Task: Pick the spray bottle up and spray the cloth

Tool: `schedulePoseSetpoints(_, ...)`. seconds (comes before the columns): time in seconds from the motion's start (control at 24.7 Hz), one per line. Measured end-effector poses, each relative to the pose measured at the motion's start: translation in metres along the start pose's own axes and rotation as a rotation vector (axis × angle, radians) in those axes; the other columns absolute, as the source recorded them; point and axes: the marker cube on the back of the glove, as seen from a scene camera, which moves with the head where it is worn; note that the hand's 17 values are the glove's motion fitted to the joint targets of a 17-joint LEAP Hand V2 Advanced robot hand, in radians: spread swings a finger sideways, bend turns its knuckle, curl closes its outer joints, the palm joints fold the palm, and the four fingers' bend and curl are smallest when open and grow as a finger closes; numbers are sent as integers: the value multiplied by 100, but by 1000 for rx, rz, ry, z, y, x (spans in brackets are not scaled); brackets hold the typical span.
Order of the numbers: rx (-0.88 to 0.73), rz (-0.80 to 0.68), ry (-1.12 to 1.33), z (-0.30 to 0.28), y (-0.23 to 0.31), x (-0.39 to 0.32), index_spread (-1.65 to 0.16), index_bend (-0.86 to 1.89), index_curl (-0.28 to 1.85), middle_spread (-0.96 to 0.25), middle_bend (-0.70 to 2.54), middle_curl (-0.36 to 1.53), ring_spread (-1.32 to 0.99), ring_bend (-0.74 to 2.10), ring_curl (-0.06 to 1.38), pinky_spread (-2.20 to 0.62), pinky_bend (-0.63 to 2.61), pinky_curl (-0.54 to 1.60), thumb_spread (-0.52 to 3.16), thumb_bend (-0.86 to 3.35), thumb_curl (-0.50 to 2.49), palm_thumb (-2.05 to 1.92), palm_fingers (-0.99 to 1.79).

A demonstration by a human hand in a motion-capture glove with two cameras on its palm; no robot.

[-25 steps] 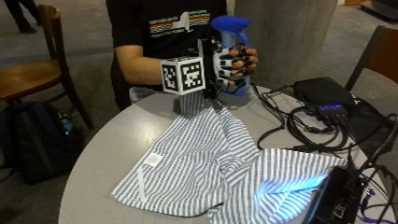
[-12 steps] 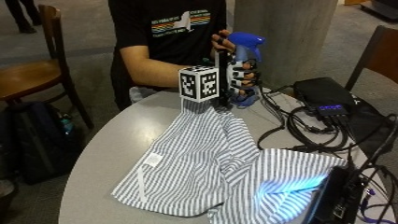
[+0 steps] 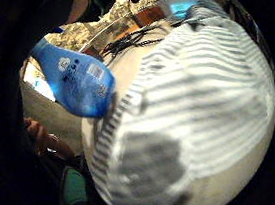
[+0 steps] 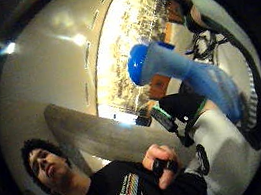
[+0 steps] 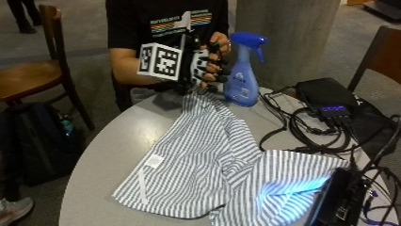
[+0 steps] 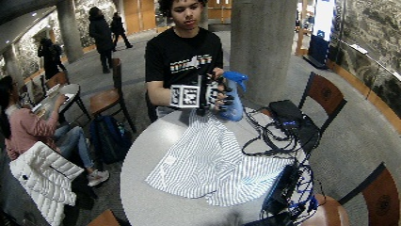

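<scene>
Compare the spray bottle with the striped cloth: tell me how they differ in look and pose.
The spray bottle is solid blue plastic; the striped cloth is white fabric with thin dark stripes. The bottle stands upright near the table's far edge, while the cloth lies flat and rumpled across the middle of the table. The gloved right hand is at the bottle, fingers curled by its neck; nothing holds the cloth. Both rest on the same round table.

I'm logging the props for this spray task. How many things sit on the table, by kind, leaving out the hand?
Spray bottle: 1, blue, beside the gloved right hand
Striped cloth: 1
Black box with cables: 1
Black device at the table's near edge: 1
Total: 4
</scene>
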Motion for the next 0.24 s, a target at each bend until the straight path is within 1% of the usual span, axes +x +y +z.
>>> schedulePoseSetpoints(0.16,182,0,188,-52,26,20,-22,17,37,1,22,45,3,19,34,22,36,32,105,-1,37,66,75)
schedulePoseSetpoints(0.24,217,-9,240,-64,34,27,-22,19,37,1,22,45,3,18,34,23,34,31,106,-1,37,67,78)
